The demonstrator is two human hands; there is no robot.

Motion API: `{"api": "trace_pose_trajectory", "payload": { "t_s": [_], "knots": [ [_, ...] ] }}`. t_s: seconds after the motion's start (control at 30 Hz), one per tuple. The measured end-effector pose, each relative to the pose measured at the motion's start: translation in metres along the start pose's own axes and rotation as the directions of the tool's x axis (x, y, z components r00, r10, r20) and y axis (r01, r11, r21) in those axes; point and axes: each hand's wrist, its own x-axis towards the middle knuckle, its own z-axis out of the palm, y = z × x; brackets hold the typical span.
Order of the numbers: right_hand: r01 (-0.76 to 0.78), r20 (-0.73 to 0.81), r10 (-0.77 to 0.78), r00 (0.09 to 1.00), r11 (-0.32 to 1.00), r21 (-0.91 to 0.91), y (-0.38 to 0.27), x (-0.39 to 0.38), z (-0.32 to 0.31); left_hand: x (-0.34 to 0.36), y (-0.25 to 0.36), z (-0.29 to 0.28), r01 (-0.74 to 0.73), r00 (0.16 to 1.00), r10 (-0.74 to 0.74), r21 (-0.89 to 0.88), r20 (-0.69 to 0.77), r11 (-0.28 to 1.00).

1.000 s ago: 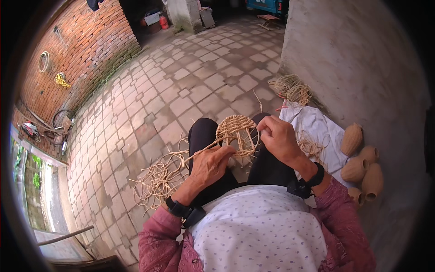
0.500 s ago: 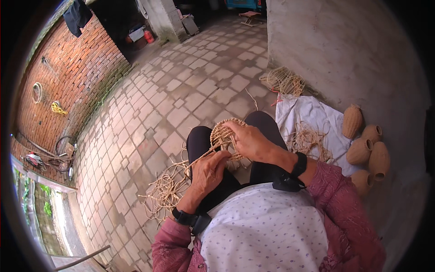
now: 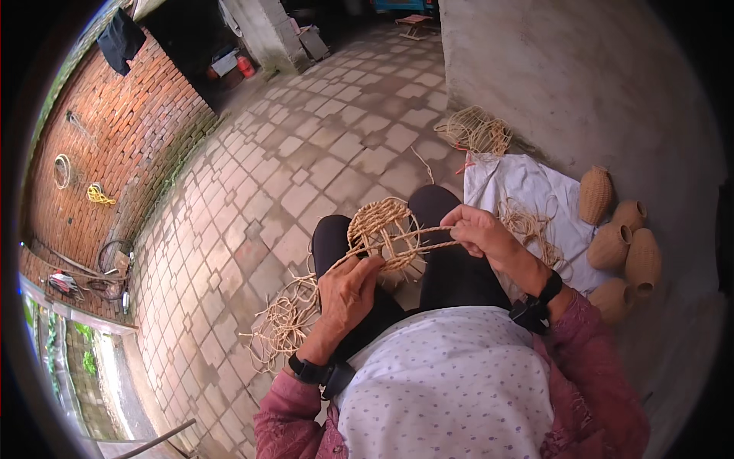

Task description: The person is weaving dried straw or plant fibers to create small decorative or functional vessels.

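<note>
I watched remotely through the head's left fisheye, which faced down and forward: the shirtfront (image 3: 447, 382) sat nearest, left hand (image 3: 348, 292) and right hand (image 3: 483, 232) close beyond, paved floor (image 3: 252, 199) receding, brick wall (image 3: 134, 115) bending leftward.

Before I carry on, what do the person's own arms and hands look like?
The left hand and right hand are bare, without gloves. The left sleeve and right sleeve are dusty pink, faintly patterned, and end short of the wrists. A black left band and black right band circle the wrists, each with a boxy black unit.
</note>
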Motion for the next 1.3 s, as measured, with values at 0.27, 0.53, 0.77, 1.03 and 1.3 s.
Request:
{"api": "trace_pose_trajectory", "payload": {
  "t_s": [0.27, 0.53, 0.77, 1.03, 1.3],
  "knots": [
    [0.016, -0.048, -0.012, 0.999, 0.997, 0.079, 0.020, -0.003, -0.001, 0.040, 0.024, 0.022, -0.156, 0.986, 0.157, 0.026, -0.064, 0.987],
    [0.126, -0.186, -0.118, 0.976, 0.992, 0.031, 0.036, -0.001, -0.029, 0.046, 0.027, 0.033, -0.138, 0.990, 0.139, 0.059, -0.009, 0.989],
    [0.027, -0.268, -0.467, 0.843, 0.533, -0.846, 0.052, 0.004, -0.016, 0.048, 0.032, 0.038, -0.122, 0.992, 0.123, 0.062, -0.007, 0.991],
    [-0.675, -0.724, -0.273, 0.634, 0.261, -0.690, 0.066, -0.020, -0.205, 0.051, 0.033, 0.036, -0.038, 0.999, 0.045, 0.236, -0.024, 0.971],
    [0.372, 0.080, -0.590, 0.804, 0.393, -0.841, 0.016, 0.018, -0.059, 0.048, 0.026, 0.048, -0.024, 0.993, 0.055, 0.271, -0.105, 0.962]
  ]
}}
